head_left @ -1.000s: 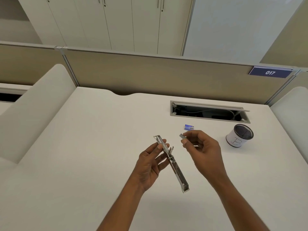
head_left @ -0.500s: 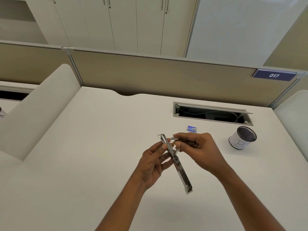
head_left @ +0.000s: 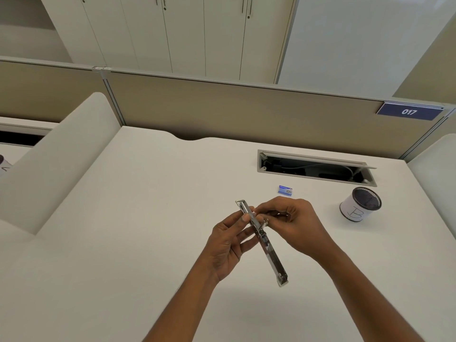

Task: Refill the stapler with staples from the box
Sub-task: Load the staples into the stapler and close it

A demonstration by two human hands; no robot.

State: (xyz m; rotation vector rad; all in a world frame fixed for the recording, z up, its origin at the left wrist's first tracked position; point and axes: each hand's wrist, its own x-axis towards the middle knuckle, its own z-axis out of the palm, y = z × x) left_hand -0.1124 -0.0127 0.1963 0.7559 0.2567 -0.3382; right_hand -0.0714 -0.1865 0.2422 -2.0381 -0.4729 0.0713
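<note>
Here the left hand [head_left: 228, 240] grips the slim, opened chrome stapler [head_left: 262, 240]; right hand [head_left: 293, 224] pinches at its channel.

The scene is viewed from one head-worn wide-angle camera, aimed forward and down, close above the worktop [head_left: 123, 243] toward the partition [head_left: 246, 112].

The right hand [head_left: 293, 225] hides what it pinches beside the stapler [head_left: 262, 239]. The words on the staple box [head_left: 285, 189], behind the stapler, are too small to read.

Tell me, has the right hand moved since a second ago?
Yes. The right hand went left, away from the white cup, up against the stapler.
</note>
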